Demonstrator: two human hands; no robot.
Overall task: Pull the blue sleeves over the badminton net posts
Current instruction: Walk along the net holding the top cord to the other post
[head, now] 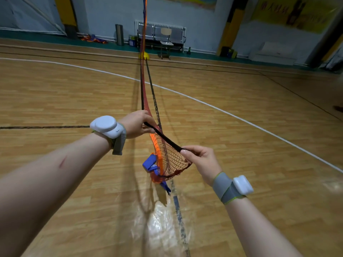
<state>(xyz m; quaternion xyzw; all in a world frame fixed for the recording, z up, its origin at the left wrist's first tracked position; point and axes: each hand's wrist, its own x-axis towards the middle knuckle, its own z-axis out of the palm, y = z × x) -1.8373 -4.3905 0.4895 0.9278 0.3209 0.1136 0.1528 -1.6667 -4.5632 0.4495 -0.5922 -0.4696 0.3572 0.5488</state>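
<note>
An orange badminton net (168,156) with a black top band (163,137) runs from my hands away to a far post (144,25) on a yellow base (144,56). My left hand (138,124) pinches the black band. My right hand (199,160) grips the same band closer to me, and the net's end sags in a loop between them. A bunched blue sleeve (151,164) hangs from the net's near end, below and between my hands, above the floor. No near post is visible.
I stand on a wooden court floor with white (241,118) and dark lines. Against the far wall are a metal bench (161,35), a chair (166,41), a grey bin (119,34) and small items. A glossy patch (157,219) reflects light at my feet.
</note>
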